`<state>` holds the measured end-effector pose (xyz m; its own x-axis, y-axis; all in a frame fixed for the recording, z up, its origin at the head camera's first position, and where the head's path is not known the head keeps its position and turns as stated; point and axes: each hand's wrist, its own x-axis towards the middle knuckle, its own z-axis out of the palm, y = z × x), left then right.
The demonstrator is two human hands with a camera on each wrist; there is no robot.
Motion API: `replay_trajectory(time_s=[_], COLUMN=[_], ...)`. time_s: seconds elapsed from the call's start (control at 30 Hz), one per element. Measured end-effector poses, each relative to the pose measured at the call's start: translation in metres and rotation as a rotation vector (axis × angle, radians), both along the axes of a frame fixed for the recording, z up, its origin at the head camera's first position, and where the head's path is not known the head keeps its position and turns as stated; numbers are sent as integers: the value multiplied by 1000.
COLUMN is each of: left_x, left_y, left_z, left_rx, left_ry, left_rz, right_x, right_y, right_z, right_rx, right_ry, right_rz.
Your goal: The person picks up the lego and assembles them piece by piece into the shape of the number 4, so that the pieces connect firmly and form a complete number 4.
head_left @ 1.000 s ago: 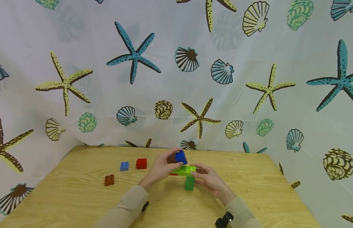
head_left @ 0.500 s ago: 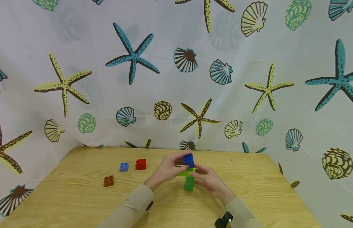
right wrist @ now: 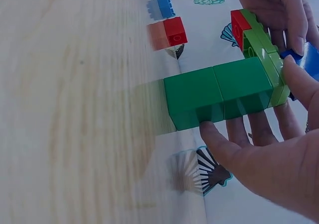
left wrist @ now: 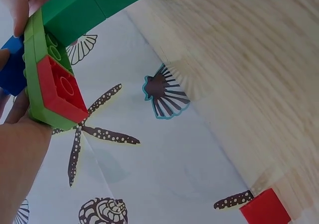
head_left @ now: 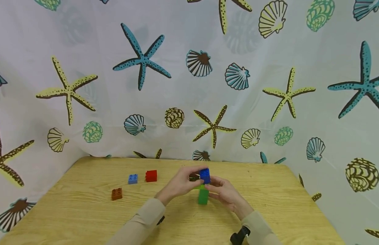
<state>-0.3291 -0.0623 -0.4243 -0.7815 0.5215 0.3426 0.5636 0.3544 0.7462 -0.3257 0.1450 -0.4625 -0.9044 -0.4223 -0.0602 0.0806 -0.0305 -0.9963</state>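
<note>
Two dark green toy building bricks (right wrist: 219, 92) stand stacked on the table, in the middle of the head view. Across their top lies a light green layer (left wrist: 37, 79) that overhangs to the left, with a red brick (left wrist: 62, 87) fixed beneath the overhang. My left hand (head_left: 181, 182) pinches a blue brick (head_left: 204, 176) between thumb and fingers, right at the top of the light green layer over the tower. My right hand (head_left: 228, 194) grips the tower from the right, its thumb near the light green layer and its fingers along the dark green side.
On the left of the wooden table (head_left: 85, 217) lie a light blue brick (head_left: 133, 179), a red brick (head_left: 151, 176) and a brown brick (head_left: 117, 194). A white cloth (head_left: 177, 95) printed with starfish and shells hangs behind the table.
My left hand has carried the blue brick rightward and then lowered it onto the end of the light green layer above the tower. My right hand has kept its place.
</note>
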Motion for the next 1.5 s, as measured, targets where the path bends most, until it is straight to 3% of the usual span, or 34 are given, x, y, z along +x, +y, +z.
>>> replay_trajectory(time_s=[0.23, 0.6, 0.73, 0.9, 1.2, 1.5], left_x=[0, -2, -3, -2, -2, -2], left_y=[-2, -1, 1, 2, 2, 2], left_z=[1, 4, 7, 6, 3, 0], left_rx=[-28, -148, -198, -229, -203, -161], left_ry=[44, 189, 194, 148, 141, 199], left_rz=[-7, -1, 14, 27, 52, 65], right_x=[0, 0, 0, 2, 7, 11], right_y=[-1, 1, 2, 2, -3, -14], right_z=[3, 5, 5, 5, 12, 19], right_rx=[-20, -19, -12, -26, -70, -37], right_ry=[-10, -3, 7, -15, -3, 124], right_rz=[8, 27, 21, 15, -85, -201])
